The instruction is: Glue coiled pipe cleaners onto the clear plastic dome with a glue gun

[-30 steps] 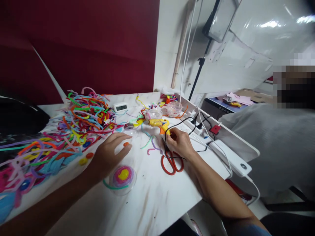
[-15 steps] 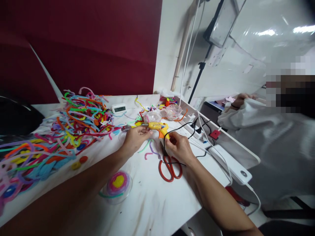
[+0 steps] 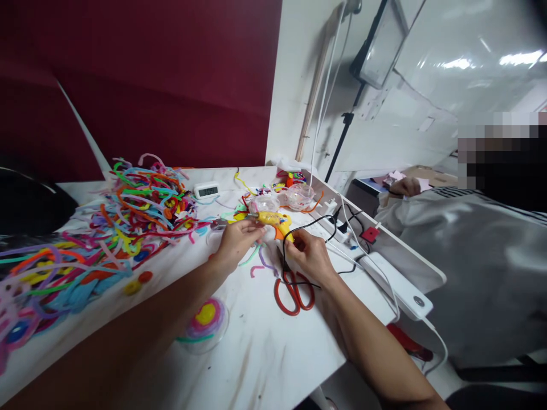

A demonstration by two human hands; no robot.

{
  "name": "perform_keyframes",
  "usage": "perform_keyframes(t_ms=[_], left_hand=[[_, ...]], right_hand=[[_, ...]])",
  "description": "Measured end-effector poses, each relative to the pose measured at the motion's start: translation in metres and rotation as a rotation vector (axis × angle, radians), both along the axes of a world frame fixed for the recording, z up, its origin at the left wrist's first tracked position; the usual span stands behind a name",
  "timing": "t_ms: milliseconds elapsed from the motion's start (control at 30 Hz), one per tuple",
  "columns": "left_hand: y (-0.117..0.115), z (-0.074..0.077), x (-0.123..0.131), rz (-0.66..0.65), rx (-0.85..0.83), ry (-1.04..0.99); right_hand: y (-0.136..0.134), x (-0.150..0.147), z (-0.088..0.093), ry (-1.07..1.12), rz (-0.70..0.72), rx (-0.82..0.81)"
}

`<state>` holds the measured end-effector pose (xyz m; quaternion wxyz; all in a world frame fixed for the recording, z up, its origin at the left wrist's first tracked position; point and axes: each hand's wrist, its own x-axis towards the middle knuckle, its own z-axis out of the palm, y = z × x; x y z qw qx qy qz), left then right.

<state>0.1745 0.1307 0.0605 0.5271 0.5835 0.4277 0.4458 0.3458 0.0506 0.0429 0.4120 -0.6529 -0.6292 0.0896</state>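
Observation:
A yellow glue gun (image 3: 273, 218) lies on the white table (image 3: 273, 353) with its black cord (image 3: 307, 223) looping to the right. My left hand (image 3: 237, 242) is closed, its fingertips at the gun's nozzle end. My right hand (image 3: 310, 256) is closed, pinching the gun's orange handle end where the cord leaves it. Red-handled scissors (image 3: 294, 293) lie just under my right wrist. A clear round dish with a coiled pink and yellow pipe cleaner (image 3: 206, 319) sits beside my left forearm.
A big heap of coloured pipe cleaners (image 3: 106, 228) covers the table's left side. Clear plastic half-shells (image 3: 284, 198), a small digital clock (image 3: 207, 189) and a white power strip (image 3: 393, 279) stand behind and to the right. Another person in a grey top (image 3: 461, 256) sits at right.
My left hand left the table surface near the orange bit and went up to the glue gun's nozzle. My right hand stayed at the gun's handle.

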Motion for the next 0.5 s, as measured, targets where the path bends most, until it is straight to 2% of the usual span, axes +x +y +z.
perform_keyframes(t_ms=[167, 500], left_hand=[[-0.004, 0.003, 0.01, -0.008, -0.012, -0.076], [-0.001, 0.001, 0.015, 0.02, -0.028, -0.125]], right_hand=[[0.002, 0.001, -0.001, 0.007, 0.005, -0.002], [0.002, 0.0, -0.001, 0.014, 0.001, 0.0]])
